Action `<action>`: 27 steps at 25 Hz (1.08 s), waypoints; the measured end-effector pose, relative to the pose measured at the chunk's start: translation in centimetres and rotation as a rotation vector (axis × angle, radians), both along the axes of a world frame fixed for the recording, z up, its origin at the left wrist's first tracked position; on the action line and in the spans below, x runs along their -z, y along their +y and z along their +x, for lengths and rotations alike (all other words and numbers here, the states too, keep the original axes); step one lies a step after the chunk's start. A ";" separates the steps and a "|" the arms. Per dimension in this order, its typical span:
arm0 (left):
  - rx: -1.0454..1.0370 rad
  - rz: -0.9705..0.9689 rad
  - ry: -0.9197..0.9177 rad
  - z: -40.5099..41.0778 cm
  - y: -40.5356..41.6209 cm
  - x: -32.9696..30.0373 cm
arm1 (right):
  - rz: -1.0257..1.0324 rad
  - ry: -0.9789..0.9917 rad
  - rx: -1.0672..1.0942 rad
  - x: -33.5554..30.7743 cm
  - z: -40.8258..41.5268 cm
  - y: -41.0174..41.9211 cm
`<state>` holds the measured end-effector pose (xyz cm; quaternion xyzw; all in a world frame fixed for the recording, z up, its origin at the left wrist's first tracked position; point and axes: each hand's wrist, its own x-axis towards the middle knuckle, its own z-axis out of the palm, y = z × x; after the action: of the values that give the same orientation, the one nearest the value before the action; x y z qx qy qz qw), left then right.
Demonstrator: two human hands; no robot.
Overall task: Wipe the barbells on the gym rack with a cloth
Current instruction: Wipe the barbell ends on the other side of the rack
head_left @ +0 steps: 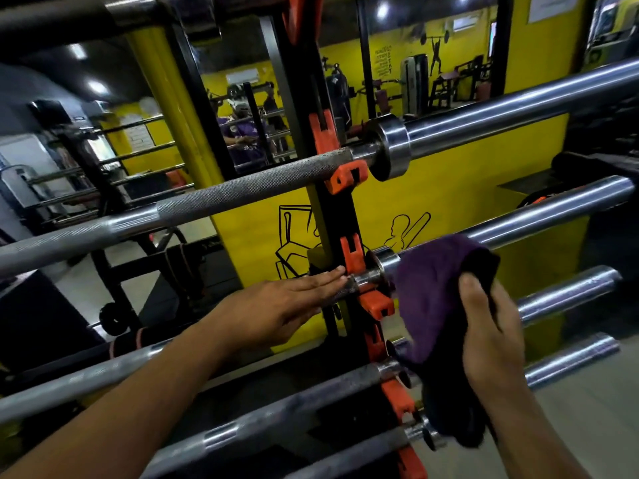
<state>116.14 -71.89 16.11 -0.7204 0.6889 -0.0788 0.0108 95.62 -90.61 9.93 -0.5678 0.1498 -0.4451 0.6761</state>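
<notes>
Cloth on the bar's sleeve, other hand steadying the shaft.

The right hand grips a purple cloth draped over the sleeve of the second bar, just outside the rack upright. The left hand lies flat, fingers straight, on that bar's shaft by an orange hook, probably to stop it rolling. More bars sit on hooks above and below. Behind stand a yellow wall and mirrors.
</notes>
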 end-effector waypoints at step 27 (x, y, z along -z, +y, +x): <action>-0.262 -0.110 -0.090 -1.4 7.7 1.8 | -1.338 1.070 0.126 -9.5 6.3 4.3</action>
<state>114.73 -64.15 14.27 -0.7995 0.5823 -0.1466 0.0125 101.92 -86.31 19.47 -0.9712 0.1856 -0.1488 0.0113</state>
